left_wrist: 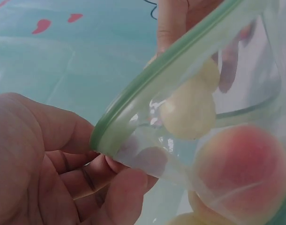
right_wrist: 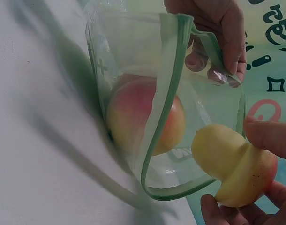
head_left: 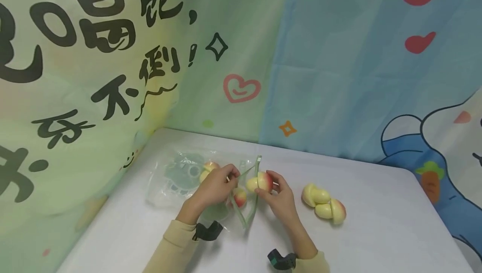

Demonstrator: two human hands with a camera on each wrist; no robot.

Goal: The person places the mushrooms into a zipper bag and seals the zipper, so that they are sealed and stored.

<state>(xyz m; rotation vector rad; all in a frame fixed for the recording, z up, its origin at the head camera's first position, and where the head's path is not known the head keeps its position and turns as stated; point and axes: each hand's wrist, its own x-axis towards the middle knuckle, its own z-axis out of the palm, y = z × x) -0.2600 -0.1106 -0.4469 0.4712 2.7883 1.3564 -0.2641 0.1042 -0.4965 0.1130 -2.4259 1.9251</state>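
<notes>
A clear zip-top bag (head_left: 158, 189) with a green zip edge lies on the table, its mouth spread apart. My left hand (head_left: 217, 185) pinches the zip edge (left_wrist: 147, 86) on one side between thumb and fingers. At the mouth, my right hand (head_left: 281, 202) grips a mushroom-shaped piece (right_wrist: 241, 168) by its red-and-yellow cap, the pale yellow stem pointing into the opening. Inside the bag, just past the mouth, sits a similar piece (right_wrist: 143, 115) with its reddish cap showing through the plastic. Another one (head_left: 208, 169) shows deeper in, partly behind my left hand.
Two more mushroom-shaped pieces, one upper (head_left: 315, 195) and one lower (head_left: 332, 211), lie against each other to the right of my right hand. The white table (head_left: 391, 231) ends at a printed cloth backdrop (head_left: 331, 76) at the back and left.
</notes>
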